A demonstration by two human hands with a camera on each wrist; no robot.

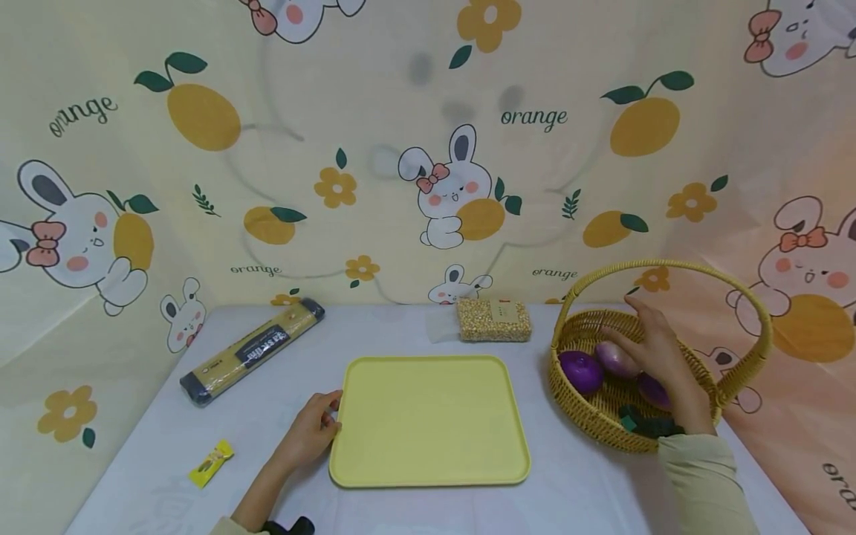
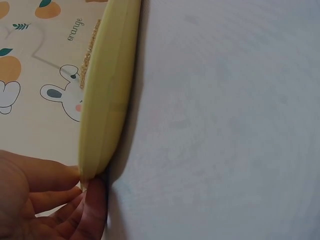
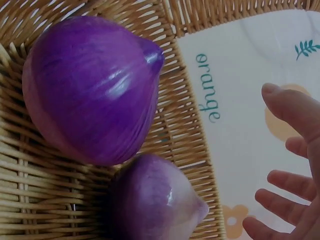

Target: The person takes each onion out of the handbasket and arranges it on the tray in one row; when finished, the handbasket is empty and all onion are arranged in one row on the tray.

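Note:
A yellow rectangular tray (image 1: 429, 422) lies on the white table. My left hand (image 1: 311, 429) pinches its left edge, thumb and fingers on either side of the rim in the left wrist view, where the tray (image 2: 107, 95) shows edge-on. At the right, my right hand (image 1: 652, 349) is over a wicker basket (image 1: 583, 423) with a tall arched handle, its fingers spread and holding nothing. Inside the basket lie a deep purple onion (image 1: 580, 372), a paler purple onion (image 1: 617, 360) under the hand, and another purple onion (image 1: 653, 391) partly hidden by the wrist.
A long pack of noodles (image 1: 253, 351) lies at the back left, and a small yellow packet (image 1: 211, 464) nearer the front left. Behind the tray sits a clear bag of grain (image 1: 493, 321). A printed cloth backdrop (image 1: 374, 96) rises behind the table.

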